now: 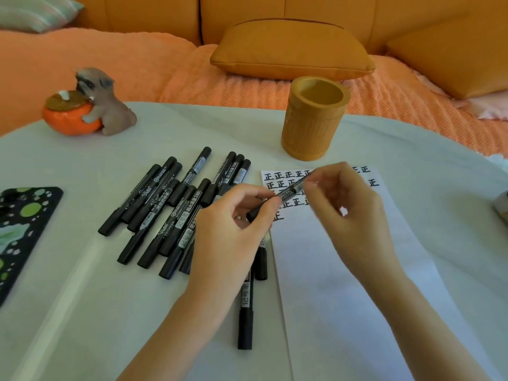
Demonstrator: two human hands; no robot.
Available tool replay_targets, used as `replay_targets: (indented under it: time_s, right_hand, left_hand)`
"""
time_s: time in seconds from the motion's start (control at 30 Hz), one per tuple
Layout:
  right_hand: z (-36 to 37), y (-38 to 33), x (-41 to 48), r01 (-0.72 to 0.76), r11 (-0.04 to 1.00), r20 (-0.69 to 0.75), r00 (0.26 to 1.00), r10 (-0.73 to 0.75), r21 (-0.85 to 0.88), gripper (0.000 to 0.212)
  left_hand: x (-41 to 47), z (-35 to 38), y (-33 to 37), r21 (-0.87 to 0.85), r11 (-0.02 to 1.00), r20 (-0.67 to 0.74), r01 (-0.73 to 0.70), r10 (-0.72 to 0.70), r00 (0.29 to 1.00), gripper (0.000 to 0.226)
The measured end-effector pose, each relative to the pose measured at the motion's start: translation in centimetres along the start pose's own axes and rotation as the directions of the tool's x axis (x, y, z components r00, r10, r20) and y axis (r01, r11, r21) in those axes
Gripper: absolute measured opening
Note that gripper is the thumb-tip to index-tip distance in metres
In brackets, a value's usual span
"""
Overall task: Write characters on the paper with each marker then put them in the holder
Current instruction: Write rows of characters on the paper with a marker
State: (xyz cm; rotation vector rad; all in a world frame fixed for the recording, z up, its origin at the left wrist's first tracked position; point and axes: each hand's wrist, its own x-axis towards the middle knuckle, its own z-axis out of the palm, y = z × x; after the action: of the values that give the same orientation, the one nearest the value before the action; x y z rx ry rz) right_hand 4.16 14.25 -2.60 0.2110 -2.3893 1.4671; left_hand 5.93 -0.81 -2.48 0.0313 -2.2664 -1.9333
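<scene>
Left hand pinches one end of a slim black labelled marker, right hand the blurred other end, above white paper near the tan ribbed cylindrical holder; capping or uncapping, I'd keep the motion dead straight.

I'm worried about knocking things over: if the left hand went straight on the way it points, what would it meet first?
Probably the right hand, which pinches the far end of the marker that the left hand holds, just ahead above the paper. The holder stands beyond; depth is unclear.

Black markers heaped beside lettered paper, one marker aloft, tan holder upright
</scene>
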Motion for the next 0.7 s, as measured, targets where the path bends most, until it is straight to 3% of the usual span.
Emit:
replay_targets:
  time_s: [0.03,0.1,0.2,0.33,0.43,0.53,0.7]
  right_hand:
    - [-0.1,0.3,0.0,0.139,0.986,0.058,0.989,-0.134,-0.094,0.01]
    - [-0.1,1.2,-0.1,0.316,0.926,0.17,0.944,-0.284,-0.206,0.028]
    - [0.7,1.8,-0.1,0.388,0.879,0.17,0.92,-0.353,-0.276,0.021]
    - [0.5,1.6,1.2,0.32,0.922,0.047,0.947,-0.317,-0.22,0.016]
    - [-0.6,0.1,4.2,0.224,0.969,-0.129,0.963,-0.237,-0.107,0.018]
    - [-1.5,-0.9,8.8,0.192,0.98,-0.289,0.937,-0.198,-0.051,0.014]
    - [-1.2,-0.7,14.8,0.152,0.985,-0.395,0.902,-0.172,-0.083,0.012]
  left_hand:
    - [0.1,0.0,0.0,0.017,1.0,0.005,-0.005,0.005,1.0,0.005]
    - [0.1,0.1,0.0,0.04,0.999,0.027,-0.01,0.009,1.0,0.006]
    - [0.0,0.1,0.2,0.03,1.0,0.058,-0.008,0.006,0.998,0.012]
    - [-0.1,0.0,0.4,0.014,1.0,0.063,0.018,-0.019,0.998,0.034]
    - [0.1,-0.5,-0.5,0.3,0.953,0.074,-0.039,0.018,0.997,0.02]
    - [0.1,-0.6,-1.2,0.563,0.816,0.104,-0.131,0.088,0.991,0.011]
    - [0.0,-0.1,-1.6,0.7,0.686,0.16,-0.199,0.121,0.98,0.017]
